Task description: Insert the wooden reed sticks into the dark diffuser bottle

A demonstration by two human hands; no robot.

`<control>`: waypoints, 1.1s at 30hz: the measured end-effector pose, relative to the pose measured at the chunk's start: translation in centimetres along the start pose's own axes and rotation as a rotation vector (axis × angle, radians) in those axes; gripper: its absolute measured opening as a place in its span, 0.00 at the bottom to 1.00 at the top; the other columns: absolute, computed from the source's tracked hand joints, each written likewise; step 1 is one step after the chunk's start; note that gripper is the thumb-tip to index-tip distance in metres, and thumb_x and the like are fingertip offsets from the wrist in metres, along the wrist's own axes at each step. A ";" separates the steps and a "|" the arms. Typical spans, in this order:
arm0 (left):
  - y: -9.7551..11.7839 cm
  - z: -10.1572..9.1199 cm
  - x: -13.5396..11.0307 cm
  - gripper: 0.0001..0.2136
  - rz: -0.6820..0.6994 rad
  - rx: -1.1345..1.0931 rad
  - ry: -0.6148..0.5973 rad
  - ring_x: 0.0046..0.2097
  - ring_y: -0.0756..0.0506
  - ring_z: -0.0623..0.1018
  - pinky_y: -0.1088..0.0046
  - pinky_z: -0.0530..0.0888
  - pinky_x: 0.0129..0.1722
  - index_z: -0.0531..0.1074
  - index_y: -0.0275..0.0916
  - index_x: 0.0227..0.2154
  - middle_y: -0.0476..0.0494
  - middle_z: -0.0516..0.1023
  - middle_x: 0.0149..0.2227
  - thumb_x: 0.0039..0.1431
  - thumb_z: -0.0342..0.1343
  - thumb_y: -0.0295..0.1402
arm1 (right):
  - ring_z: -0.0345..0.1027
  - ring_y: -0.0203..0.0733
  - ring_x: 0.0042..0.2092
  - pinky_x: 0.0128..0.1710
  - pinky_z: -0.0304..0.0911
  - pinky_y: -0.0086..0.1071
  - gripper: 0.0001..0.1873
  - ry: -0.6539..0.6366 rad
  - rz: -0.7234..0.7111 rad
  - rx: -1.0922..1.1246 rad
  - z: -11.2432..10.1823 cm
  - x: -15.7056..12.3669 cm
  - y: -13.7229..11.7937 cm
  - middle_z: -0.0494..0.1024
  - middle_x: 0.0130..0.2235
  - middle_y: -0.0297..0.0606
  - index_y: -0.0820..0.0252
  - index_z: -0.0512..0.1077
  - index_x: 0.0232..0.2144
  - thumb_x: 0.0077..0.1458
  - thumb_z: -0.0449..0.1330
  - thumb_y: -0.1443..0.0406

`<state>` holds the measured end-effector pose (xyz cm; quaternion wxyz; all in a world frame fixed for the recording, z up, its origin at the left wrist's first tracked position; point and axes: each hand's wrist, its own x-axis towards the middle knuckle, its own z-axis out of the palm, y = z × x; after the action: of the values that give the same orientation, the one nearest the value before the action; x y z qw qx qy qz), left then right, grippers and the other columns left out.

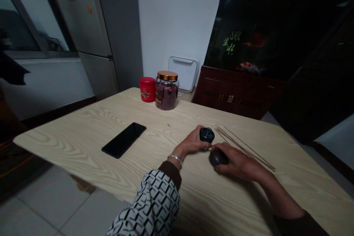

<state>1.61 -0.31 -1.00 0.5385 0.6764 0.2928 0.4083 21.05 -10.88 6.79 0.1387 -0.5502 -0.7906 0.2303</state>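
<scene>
My left hand is closed around a small dark glossy object with a rounded, flower-like top, at the right middle of the table. Just in front of it, my right hand grips a smooth dark brown rounded object; its underside and exact kind are hidden. The two objects are close together, near the fingertips of both hands. Beyond my right hand, several thin brown sticks, which look like incense sticks, lie on the tabletop.
A black phone lies on the wooden table to the left. A red canister and a glass jar with a copper-coloured lid stand at the back edge. A fish tank is behind, on the right; a fridge stands back left.
</scene>
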 end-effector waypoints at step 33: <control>-0.9 -0.2 0.5 0.32 0.033 0.010 -0.004 0.43 0.44 0.73 0.70 0.70 0.40 0.69 0.36 0.48 0.42 0.74 0.43 0.38 0.73 0.35 | 0.75 0.58 0.40 0.42 0.65 0.46 0.27 0.212 0.085 -0.469 -5.0 7.1 -4.8 0.81 0.37 0.50 0.59 0.73 0.44 0.55 0.59 0.44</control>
<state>1.76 0.45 -1.75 0.5288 0.6848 0.2826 0.4142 16.95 -4.55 13.30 0.0795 -0.6211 -0.7796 -0.0124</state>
